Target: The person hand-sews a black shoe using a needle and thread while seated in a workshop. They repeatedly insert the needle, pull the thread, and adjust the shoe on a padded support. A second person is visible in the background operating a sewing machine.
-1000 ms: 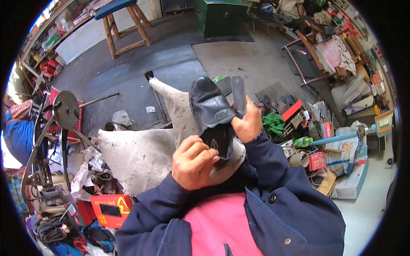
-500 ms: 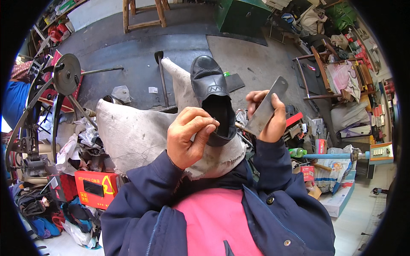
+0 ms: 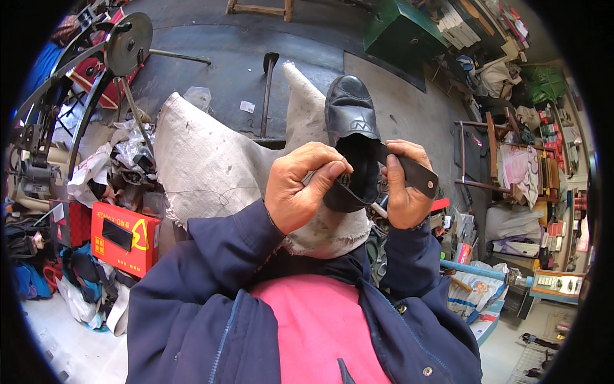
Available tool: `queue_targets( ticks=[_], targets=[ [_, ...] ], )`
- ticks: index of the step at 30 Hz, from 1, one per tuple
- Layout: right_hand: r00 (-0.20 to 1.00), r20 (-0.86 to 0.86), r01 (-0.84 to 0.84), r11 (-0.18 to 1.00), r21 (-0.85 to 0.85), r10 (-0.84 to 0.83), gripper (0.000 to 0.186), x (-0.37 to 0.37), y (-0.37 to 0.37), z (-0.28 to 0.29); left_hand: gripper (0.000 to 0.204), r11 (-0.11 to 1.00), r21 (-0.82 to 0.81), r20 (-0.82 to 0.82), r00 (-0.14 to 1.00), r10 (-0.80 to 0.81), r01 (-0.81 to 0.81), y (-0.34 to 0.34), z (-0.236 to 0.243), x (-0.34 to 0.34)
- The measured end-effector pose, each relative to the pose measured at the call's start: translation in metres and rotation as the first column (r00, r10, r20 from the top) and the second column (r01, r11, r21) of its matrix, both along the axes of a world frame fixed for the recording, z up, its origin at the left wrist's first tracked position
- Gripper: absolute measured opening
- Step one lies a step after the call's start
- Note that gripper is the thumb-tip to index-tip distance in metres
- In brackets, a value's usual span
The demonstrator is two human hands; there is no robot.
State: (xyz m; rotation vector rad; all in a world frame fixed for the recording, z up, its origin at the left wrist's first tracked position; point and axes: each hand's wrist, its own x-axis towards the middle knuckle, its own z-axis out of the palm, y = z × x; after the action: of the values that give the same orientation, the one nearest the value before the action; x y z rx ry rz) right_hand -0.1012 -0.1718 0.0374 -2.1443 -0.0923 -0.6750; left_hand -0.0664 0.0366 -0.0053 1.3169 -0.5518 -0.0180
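A black leather shoe (image 3: 348, 109) points toe away from me, its dark opening facing me. It rests over a whitish, stained cloth (image 3: 204, 150) with a frayed edge, spread across my lap. At the left rim of the opening, my left hand (image 3: 304, 182) pinches what looks like a thin dark thread, mostly hidden by the fingers. A loose thread (image 3: 224, 194) lies over the cloth toward that hand. My right hand (image 3: 408, 189) grips a flat metal cobbler's knife (image 3: 419, 177) with a hole near one end. Its other end reaches the right side of the shoe opening.
A hand-cranked machine with a wheel (image 3: 128, 45) stands at the left. Below it are a red box (image 3: 125, 240) with a dark phone (image 3: 118, 235) and piled bags. A metal post (image 3: 267, 96) rises beyond the cloth. A green chest (image 3: 404, 33) stands far off; clutter lines the right.
My right hand has brought the knife left to the shoe opening and turned it from upright to nearly level. My left hand stays pinched at the rim. The whole view has shifted.
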Motion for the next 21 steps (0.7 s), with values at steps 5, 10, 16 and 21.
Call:
queue_targets(
  ticks=[5, 10, 16, 21],
  targets=[
    [1.000, -0.021, 0.008, 0.994, -0.105, -0.010, 0.014, 0.001, 0.001, 0.007, 0.009, 0.999, -0.015, -0.039, 0.999, 0.031, -0.032, -0.002, 0.001, 0.000],
    [0.994, -0.091, -0.089, 0.960, -0.266, 0.067, 0.018, 0.012, 0.005, 0.019, 0.015, 0.998, -0.043, -0.033, 0.999, -0.043, 0.041, -0.001, 0.000, 0.000],
    [0.974, -0.169, -0.199, 0.924, -0.327, 0.150, 0.023, 0.022, 0.006, 0.034, 0.014, 0.996, -0.058, -0.021, 0.998, -0.065, 0.063, -0.003, 0.001, 0.001],
    [0.969, -0.213, -0.195, 0.914, -0.357, 0.124, 0.022, 0.023, 0.010, 0.034, 0.015, 0.999, -0.009, -0.003, 0.999, -0.032, 0.031, -0.002, 0.004, 0.002]
  ],
)
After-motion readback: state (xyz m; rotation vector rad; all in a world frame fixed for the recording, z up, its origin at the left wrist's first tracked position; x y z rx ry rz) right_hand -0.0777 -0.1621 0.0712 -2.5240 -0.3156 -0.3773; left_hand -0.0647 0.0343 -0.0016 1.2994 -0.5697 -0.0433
